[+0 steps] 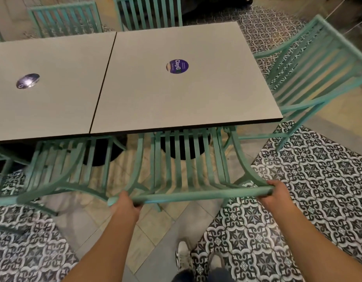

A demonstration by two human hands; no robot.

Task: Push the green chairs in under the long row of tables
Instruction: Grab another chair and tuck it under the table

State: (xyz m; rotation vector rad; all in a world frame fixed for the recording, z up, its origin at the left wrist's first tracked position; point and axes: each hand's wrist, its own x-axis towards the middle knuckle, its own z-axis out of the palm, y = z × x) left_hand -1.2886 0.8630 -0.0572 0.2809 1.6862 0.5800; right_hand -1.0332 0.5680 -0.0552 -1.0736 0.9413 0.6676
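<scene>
Head view: both hands, left (pixel 125 204) and right (pixel 274 192), clamp the chair (pixel 188 171) top rail, seat half under the bench (pixel 176 94). Risk: its arms could catch the bench edge.

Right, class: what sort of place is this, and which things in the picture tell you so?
Probably a café or restaurant dining area. Matching tables stand pushed together in a row with green chairs on both sides, each table bears a round branded sticker, and the floor has patterned tiles.
</scene>
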